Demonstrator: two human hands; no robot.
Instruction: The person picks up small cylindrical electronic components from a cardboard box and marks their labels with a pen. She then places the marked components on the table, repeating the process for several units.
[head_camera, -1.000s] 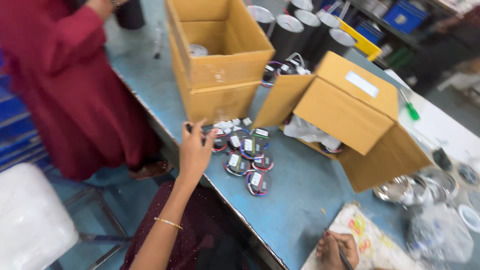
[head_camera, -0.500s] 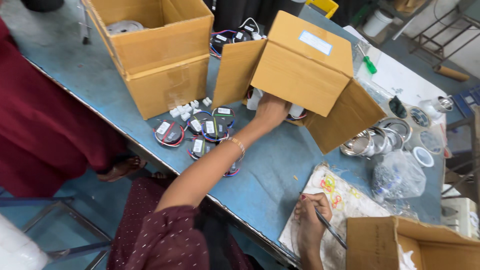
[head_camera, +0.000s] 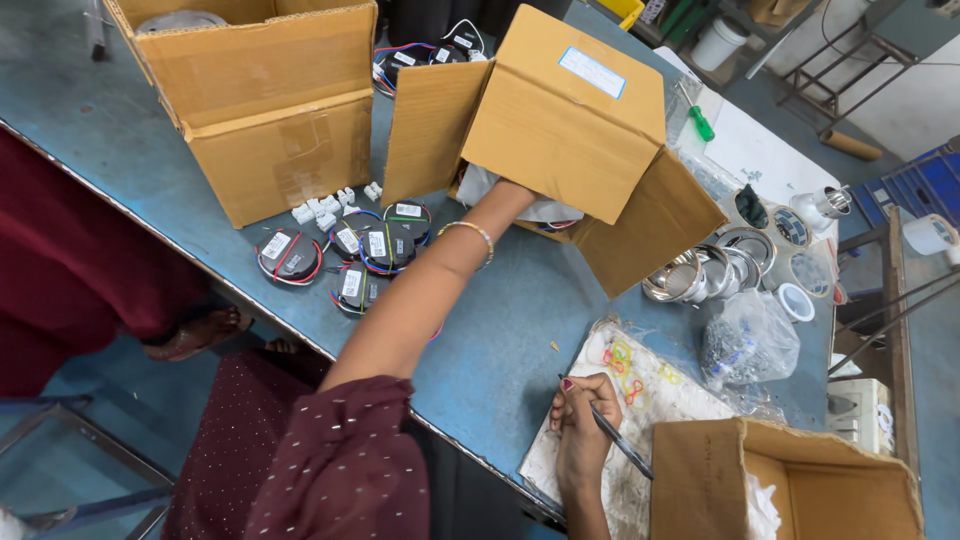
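Cardboard box (head_camera: 560, 130) hides the left hand (head_camera: 505, 195), grip untellable; probably light, soft contents. Right hand (head_camera: 580, 425) clasps a thin tool (head_camera: 620, 440).

three cardboard boxes (head_camera: 560, 130) — five round black drivers (head_camera: 388, 246) — two hands (head_camera: 580, 430).

On the table (head_camera: 120, 150), an upright box (head_camera: 270, 105) stands at upper left; a tipped box (head_camera: 560, 130) lies right of it at upper centre, the left hand (head_camera: 505, 195) inside its mouth. Round wired units (head_camera: 350, 255) lie below the upright box. At lower centre the right hand (head_camera: 580, 425) rests on a sheet (head_camera: 660, 400), beside a third box (head_camera: 790, 485) at lower right
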